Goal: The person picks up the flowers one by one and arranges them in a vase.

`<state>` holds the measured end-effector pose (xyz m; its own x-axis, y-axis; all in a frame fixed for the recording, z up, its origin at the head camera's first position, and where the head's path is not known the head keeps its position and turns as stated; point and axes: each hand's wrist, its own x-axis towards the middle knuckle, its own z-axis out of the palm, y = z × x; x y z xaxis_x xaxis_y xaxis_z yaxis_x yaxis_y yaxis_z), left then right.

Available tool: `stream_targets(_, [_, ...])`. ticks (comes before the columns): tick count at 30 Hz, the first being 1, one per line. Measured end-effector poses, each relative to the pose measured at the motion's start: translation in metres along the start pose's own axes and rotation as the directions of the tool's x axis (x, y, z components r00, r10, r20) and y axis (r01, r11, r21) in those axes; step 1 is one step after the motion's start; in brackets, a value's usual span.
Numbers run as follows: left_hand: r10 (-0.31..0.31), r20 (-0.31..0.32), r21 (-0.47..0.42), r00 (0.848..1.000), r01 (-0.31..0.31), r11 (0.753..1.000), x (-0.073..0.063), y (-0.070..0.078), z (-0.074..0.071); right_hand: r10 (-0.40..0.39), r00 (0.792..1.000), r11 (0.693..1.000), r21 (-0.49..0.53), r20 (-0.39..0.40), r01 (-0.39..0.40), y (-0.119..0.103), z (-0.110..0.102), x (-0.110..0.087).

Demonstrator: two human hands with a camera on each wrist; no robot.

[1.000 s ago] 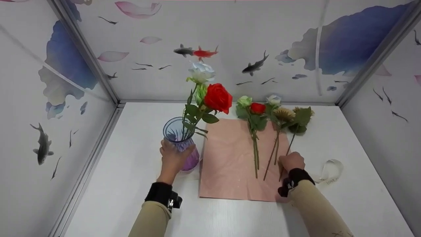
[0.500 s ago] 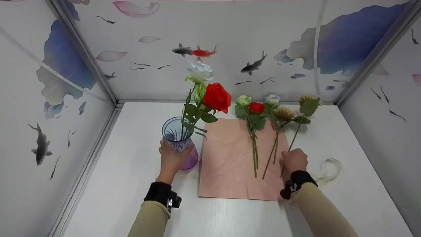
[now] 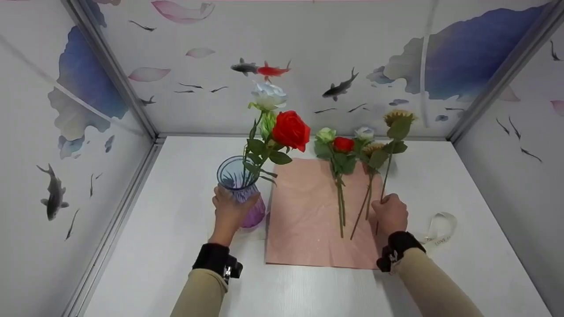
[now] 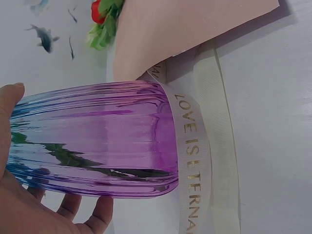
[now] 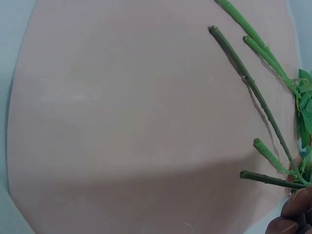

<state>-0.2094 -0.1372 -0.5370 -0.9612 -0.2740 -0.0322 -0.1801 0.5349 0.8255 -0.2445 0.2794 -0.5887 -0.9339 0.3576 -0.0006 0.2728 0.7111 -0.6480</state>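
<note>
My left hand point(image 3: 231, 211) grips the neck of a ribbed glass vase point(image 3: 253, 209), blue at the top and purple at the base. In the left wrist view the thumb and fingers wrap round the vase point(image 4: 112, 141). A red rose point(image 3: 291, 130) and a white rose point(image 3: 269, 96) stand in it with leafy stems. On the right, my right hand point(image 3: 391, 214) pinches the stem of a sunflower point(image 3: 398, 125), its head raised toward the back wall. In the right wrist view that stem's cut end point(image 5: 265, 179) sticks out past the fingers point(image 5: 296, 202).
Pink wrapping paper point(image 3: 308, 229) lies mid-table. Across it rest a small red rose point(image 3: 343, 144), a green-white bloom point(image 3: 326, 134), a pale rose point(image 3: 365, 133) and another sunflower point(image 3: 372, 149). A lettered ribbon point(image 3: 444, 226) loops at right; another ribbon point(image 4: 192, 165) passes by the vase base.
My right hand has lifted the sunflower off the others, its head rising and then swinging left over the second sunflower. My left hand and the vase stay put.
</note>
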Motion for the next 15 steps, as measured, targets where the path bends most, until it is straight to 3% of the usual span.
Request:
stream_targets(7, [-0.001, -0.004, 0.010, 1.000, 0.001, 1.000, 0.0013, -0.0009, 0.0006, -0.159, 0.985, 0.985, -0.060, 0.069, 0.163, 0.0002, 0.0026, -0.0058])
stream_targets(15, [-0.005, -0.011, 0.005, 1.000, 0.005, 1.000, 0.0009, -0.0005, 0.0002, -0.376, 0.905, 0.914, -0.080, 0.199, 0.397, 0.0094, 0.0002, -0.0042])
